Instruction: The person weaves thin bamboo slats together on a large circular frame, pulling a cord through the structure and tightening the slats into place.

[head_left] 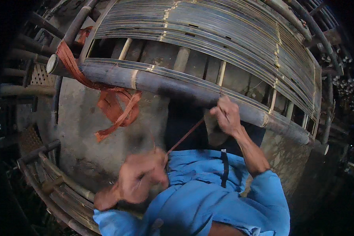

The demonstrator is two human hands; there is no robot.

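A thin reddish-brown cord runs taut and slanting between my two hands. My left hand, smeared by motion, is closed on its lower end, low in front of my body. My right hand is closed on the upper end, beside a thick dark bamboo pole. Above the pole lies a bamboo slat panel, its long thin strips tied across in rows with pale lashings. A few loose slats run along the pole, near my right hand.
A bundle of flat orange-red ribbon hangs from the pole's left end. Bamboo rails stand at the lower left. More poles frame the upper right. Under the panel, crosspieces show above a concrete floor.
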